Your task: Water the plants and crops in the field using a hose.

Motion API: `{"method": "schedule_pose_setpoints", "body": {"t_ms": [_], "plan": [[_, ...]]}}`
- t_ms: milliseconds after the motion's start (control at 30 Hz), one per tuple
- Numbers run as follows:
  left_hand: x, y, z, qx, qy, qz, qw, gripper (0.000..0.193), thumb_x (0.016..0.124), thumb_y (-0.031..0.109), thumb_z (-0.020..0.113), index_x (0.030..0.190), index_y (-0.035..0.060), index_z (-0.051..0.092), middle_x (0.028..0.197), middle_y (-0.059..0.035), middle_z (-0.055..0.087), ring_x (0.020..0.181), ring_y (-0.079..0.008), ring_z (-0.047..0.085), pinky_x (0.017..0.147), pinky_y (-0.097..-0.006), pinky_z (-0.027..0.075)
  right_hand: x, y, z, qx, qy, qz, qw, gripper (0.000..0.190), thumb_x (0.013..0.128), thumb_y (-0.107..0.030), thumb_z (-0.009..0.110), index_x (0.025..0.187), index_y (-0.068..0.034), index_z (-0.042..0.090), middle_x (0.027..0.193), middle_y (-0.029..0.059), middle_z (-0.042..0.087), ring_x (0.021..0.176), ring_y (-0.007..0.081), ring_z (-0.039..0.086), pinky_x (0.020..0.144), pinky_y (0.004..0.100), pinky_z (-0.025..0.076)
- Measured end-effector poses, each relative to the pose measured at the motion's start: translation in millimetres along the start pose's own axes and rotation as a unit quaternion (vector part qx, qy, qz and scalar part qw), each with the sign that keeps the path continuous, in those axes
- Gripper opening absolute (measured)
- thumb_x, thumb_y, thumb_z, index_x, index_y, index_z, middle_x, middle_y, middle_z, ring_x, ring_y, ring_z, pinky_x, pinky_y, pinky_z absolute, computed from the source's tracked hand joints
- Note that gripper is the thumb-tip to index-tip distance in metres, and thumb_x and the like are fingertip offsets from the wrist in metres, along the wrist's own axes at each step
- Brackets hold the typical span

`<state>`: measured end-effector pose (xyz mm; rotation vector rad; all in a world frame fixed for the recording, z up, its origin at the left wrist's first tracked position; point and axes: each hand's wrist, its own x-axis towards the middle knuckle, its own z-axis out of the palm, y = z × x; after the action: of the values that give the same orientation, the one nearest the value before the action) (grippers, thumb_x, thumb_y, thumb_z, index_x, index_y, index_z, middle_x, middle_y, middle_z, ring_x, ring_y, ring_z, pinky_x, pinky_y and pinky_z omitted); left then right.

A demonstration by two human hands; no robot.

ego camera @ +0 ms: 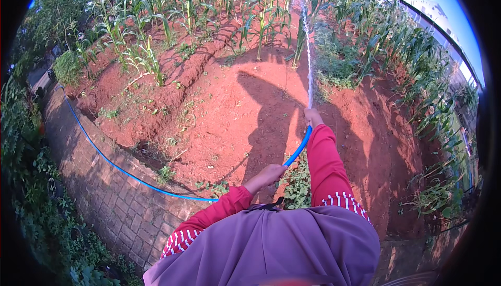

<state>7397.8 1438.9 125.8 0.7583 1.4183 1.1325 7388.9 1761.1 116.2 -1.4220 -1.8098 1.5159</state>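
Note:
A blue garden hose (298,149) runs between my two hands, bending upward to the right. My right hand (313,118) grips it at its outlet end, with the arm stretched forward. Lower and to the left, my left hand (270,174) is closed around the hose nearer my body. From the outlet a stream of water (309,58) shoots forward and breaks into drops near the corn plants (261,23). Below my hands lies red soil (219,117), partly covered by my shadow. Fingers hide the hose's very end.
The rest of the hose curves along a brick path (121,211) on the left. Raised soil ridges (195,76) cross the plot. More corn (415,70) lines the right side. Low leafy plants (298,186) grow near my feet, and dense foliage (47,207) borders the path.

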Motion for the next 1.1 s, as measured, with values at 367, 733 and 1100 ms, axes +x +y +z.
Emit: {"method": "schedule_pose_setpoints", "body": {"t_ms": [367,733,1100], "plan": [[5,-9,-3,-0.001,-0.001,-0.010,1.000,0.039,0.081,0.044,0.042,0.064,0.0108,0.049,0.050,0.0050,0.038,0.040,-0.0055,0.032,0.036,-0.0211,0.025,15,3,4,-0.036,-0.025,0.011,0.999,0.020,0.074,-0.022,0.044,0.069,-0.002,0.044,0.043,0.0091,0.042,0.029,0.0197,0.041,0.029,0.0337,0.032],[3,-4,0,0.000,-0.004,-0.024,1.000,0.032,0.083,0.040,0.042,0.065,0.0131,0.045,0.051,0.0066,0.034,0.042,-0.0043,0.028,0.038,-0.0205,0.021,43,16,2,-0.091,-0.031,0.004,0.995,0.028,0.075,-0.026,0.042,0.061,-0.003,0.047,0.044,0.0115,0.046,0.034,0.0227,0.047,0.035,0.0365,0.037],[7,-7,-2,-0.003,0.006,-0.010,1.000,0.038,0.081,0.044,0.044,0.064,0.0106,0.048,0.050,0.0050,0.038,0.040,-0.0053,0.033,0.036,-0.0210,0.025,41,13,2,-0.090,-0.031,0.006,0.995,0.026,0.076,-0.027,0.042,0.065,-0.003,0.046,0.042,0.0084,0.042,0.031,0.0209,0.043,0.032,0.0357,0.035]]}}
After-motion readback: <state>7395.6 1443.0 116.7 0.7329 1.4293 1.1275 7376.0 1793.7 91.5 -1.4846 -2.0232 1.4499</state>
